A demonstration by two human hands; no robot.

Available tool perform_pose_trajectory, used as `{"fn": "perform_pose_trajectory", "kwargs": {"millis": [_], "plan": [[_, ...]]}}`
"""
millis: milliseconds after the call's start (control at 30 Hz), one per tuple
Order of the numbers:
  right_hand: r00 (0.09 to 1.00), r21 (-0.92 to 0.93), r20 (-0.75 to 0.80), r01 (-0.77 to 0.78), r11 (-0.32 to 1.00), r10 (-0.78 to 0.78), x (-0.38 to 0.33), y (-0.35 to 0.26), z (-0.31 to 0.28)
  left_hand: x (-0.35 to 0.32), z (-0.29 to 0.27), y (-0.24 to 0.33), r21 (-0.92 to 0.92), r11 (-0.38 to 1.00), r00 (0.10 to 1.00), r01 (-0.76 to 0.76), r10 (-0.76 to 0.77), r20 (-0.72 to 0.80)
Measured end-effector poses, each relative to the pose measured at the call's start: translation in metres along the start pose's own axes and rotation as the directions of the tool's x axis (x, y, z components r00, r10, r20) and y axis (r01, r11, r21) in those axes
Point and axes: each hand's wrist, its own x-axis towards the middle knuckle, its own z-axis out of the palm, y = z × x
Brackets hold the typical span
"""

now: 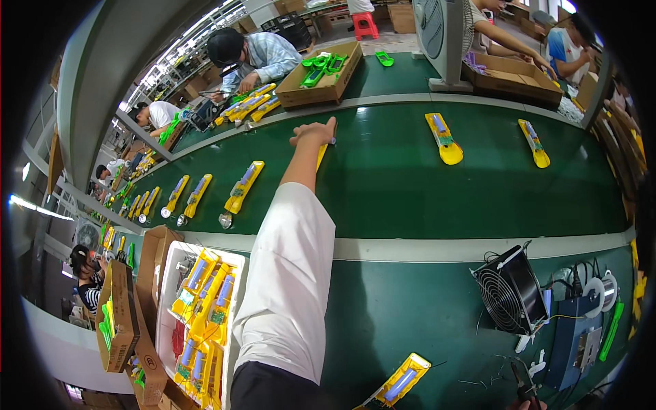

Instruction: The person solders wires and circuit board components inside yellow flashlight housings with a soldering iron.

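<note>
My left arm, in a white sleeve, stretches across the green conveyor belt (pixel 383 198). My left hand (pixel 314 131) is at its far end, thumb and fingers spread apart. Just beneath the hand and wrist lies a yellow plastic casing (pixel 321 156), mostly hidden; a bit of purple shows by the thumb. Only a little of my right hand (pixel 525 404) shows at the bottom edge, closed around a dark hand tool (pixel 523 383) that looks like cutters. Between my arms, on the bench, rests another yellow casing (pixel 403 380) with a purple battery inside.
Left of my arm stands a white bin (pixel 164 328) full of yellow casings. More casings (pixel 244 188) line the belt on both sides. A black fan (pixel 502 290), a blue box-shaped device (pixel 570 342) and a solder-like spool (pixel 608 292) occupy the right bench. Co-workers sit beyond the belt.
</note>
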Motion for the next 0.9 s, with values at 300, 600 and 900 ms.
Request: {"fn": "perform_pose_trajectory", "kwargs": {"millis": [300,600,900], "plan": [[0.997,0.010,0.009,-0.079,0.997,0.079,-0.001,0.006,0.007,0.015,0.021,-0.005,0.010,0.998,0.998,-0.057,0.057,-0.036],[0.986,-0.076,0.085,-0.137,0.988,0.143,0.004,0.001,0.002,0.027,-0.021,-0.033,-0.293,0.825,0.853,-0.483,0.369,-0.369],[0.990,0.102,0.105,-0.101,0.990,0.090,-0.003,0.027,0.002,0.012,-0.010,-0.095,-0.181,0.944,0.957,-0.278,0.289,0.038]]}}
